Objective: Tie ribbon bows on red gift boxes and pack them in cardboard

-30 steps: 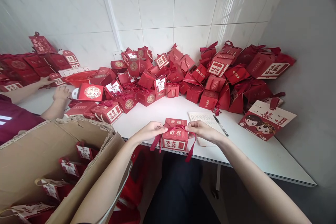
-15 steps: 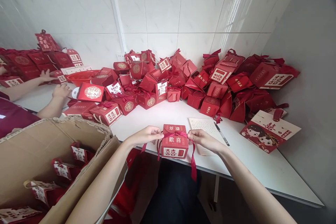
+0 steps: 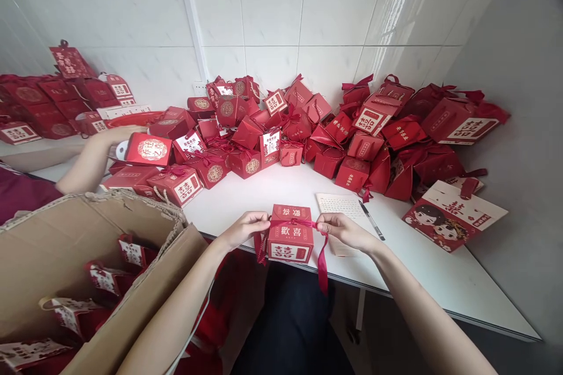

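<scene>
A red gift box [image 3: 290,239] with gold lettering and a cream label sits at the table's front edge. Across its top runs a dark red ribbon [image 3: 322,269], knotted near the middle, one tail hanging over the edge at the right. My left hand [image 3: 248,228] pinches the ribbon at the box's left side, fingers closed. On the other side, my right hand [image 3: 343,229] has thumb and fingertips closed on the ribbon's right part. A twisted cord hangs by the box's left side, partly hidden.
Red gift boxes [image 3: 250,162] are heaped along the wall. A notebook [image 3: 341,204] and a pen [image 3: 372,221] lie right of my box. At left stands a cardboard carton [image 3: 145,211] holding several red bags. A co-worker's arm [image 3: 94,155] reaches over the table beyond it, near a red basin [image 3: 136,119].
My hands have drawn slightly apart along the ribbon, and its hanging tails are a little shorter. The co-worker's arm has reached further right, toward the red basin.
</scene>
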Motion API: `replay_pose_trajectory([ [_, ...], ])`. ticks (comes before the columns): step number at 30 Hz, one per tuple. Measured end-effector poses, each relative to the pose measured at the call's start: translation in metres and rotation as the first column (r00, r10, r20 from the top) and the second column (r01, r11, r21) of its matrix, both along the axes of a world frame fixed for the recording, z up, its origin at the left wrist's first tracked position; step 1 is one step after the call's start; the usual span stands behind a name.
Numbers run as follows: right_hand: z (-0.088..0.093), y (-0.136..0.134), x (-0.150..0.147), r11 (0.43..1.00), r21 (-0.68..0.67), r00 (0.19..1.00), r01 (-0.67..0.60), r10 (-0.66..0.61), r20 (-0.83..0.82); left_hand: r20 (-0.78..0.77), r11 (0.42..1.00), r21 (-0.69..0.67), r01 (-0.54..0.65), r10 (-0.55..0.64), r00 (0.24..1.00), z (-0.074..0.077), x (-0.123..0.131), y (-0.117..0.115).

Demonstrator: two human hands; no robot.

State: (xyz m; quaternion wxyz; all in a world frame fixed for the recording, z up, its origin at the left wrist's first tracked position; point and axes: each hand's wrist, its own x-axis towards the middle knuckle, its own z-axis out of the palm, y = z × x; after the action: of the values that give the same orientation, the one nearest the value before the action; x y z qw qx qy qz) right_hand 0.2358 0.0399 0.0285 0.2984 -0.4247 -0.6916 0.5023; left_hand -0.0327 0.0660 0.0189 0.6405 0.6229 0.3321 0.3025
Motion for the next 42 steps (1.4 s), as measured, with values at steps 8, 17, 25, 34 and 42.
replay_pose_trajectory([
  [8,0.047,-0.006,-0.029,0.996,0.088,0.987,0.002,0.012,-0.157,-0.254,0.978,0.207,-0.008,0.062,0.965,0.040,0.003,-0.009],
  [17,0.023,0.002,-0.063,0.965,0.163,0.959,0.205,-0.165,-0.229,-0.342,0.928,0.367,0.059,0.076,0.937,0.068,0.010,-0.008],
  [25,0.018,-0.002,-0.071,0.928,0.278,0.962,0.247,-0.202,-0.182,-0.474,0.768,0.612,0.189,0.165,0.865,0.087,0.017,-0.012],
  [34,0.015,-0.002,-0.070,0.938,0.258,0.965,0.231,-0.189,-0.180,-0.439,0.752,0.617,0.233,0.083,0.895,0.097,0.038,0.004],
  [42,0.007,-0.002,-0.073,0.957,0.062,0.882,0.285,-0.236,-0.408,-0.201,0.822,0.569,-0.031,0.175,0.964,0.054,0.036,0.020],
])
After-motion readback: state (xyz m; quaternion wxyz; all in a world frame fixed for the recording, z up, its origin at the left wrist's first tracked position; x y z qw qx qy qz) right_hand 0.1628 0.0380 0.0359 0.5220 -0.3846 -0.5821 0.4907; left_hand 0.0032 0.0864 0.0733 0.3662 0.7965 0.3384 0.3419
